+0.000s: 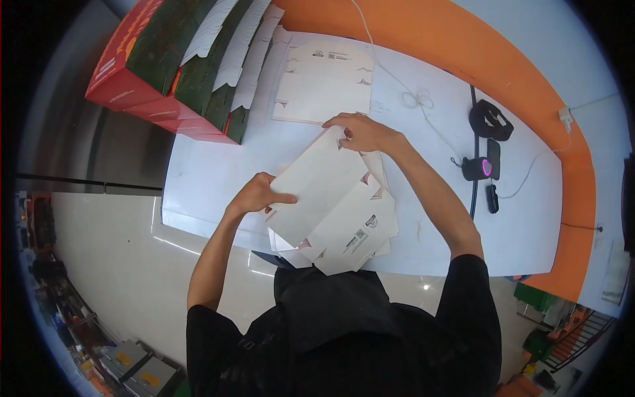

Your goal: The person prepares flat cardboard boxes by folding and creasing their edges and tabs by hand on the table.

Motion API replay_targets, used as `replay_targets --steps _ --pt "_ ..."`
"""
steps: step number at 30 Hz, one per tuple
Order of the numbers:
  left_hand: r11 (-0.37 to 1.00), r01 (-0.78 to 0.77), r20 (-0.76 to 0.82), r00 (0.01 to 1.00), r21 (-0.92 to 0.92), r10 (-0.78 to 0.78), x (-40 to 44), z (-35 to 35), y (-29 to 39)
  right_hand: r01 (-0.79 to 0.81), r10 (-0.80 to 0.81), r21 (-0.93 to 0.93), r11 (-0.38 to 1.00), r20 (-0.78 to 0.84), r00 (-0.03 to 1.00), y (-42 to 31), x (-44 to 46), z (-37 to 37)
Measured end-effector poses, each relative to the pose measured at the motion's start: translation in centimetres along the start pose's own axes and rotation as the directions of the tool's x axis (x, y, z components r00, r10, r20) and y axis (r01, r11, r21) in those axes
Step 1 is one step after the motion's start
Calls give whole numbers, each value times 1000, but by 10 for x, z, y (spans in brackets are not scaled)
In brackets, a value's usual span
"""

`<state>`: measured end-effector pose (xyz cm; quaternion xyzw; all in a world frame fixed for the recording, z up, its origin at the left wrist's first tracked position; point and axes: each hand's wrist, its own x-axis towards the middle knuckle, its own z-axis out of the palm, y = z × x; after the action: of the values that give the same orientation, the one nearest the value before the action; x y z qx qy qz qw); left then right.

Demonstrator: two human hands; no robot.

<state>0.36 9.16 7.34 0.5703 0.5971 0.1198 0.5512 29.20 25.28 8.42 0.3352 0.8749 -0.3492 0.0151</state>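
Observation:
A flat white cardboard box blank (324,175) with notched tabs lies tilted across the near part of the table. Small print and a square code show on its lower panel. My left hand (259,194) grips its left edge, thumb on top and fingers underneath. At the far corner, my right hand (360,132) pinches the card between bent fingers and thumb. More white blanks (385,246) lie under it, their edges sticking out unevenly. Beyond my right hand, another stack of flat blanks (324,86) rests on the table.
Red and green boxes (178,73) stand stacked at the table's left, with white flaps sticking out. To the right are a black tape roll (491,120), a small speaker (476,168) with a purple light, and a loose white cable (415,99). An orange wall strip (522,66) borders the white table (436,218).

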Motion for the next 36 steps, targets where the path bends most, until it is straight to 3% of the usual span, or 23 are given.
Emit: replay_targets --steps 6,9,12,15,18,19,22,25,27,33,36 --pt "996 91 53 995 -23 -90 6 -3 -13 75 -70 -169 983 35 997 -4 24 1" --pt "990 128 74 990 -57 -124 11 -5 -16 201 -201 -289 936 30 979 7 42 13" --pt "967 154 101 986 -203 -136 12 -2 -30 162 -126 -305 938 135 983 -2 51 3" --pt "933 183 189 974 -311 -128 9 10 -52 253 -170 -400 881 231 958 -10 61 4" --pt "887 190 116 981 -422 -155 -6 39 -63 354 -261 -390 850 271 927 -18 63 12" --pt "903 263 92 965 -340 -247 -20 44 -42 366 -286 -364 857 254 924 -18 62 19" --pt "891 161 57 987 -425 -151 -35 86 -56 394 -327 -287 873 254 910 -19 61 41" --pt "767 83 56 997 -636 -61 -45 110 -72 395 -317 -229 890 312 896 -20 66 56" --pt "761 88 -13 992 -643 -126 -51 120 -73 410 -337 -210 888 309 889 -20 68 62" --pt "714 -10 -145 981 -700 -128 -51 137 -85 302 -291 -42 952 177 940 -27 61 70" --pt "714 -11 -173 973 -700 -155 -51 138 -82 164 -170 46 985 220 961 -28 70 60"
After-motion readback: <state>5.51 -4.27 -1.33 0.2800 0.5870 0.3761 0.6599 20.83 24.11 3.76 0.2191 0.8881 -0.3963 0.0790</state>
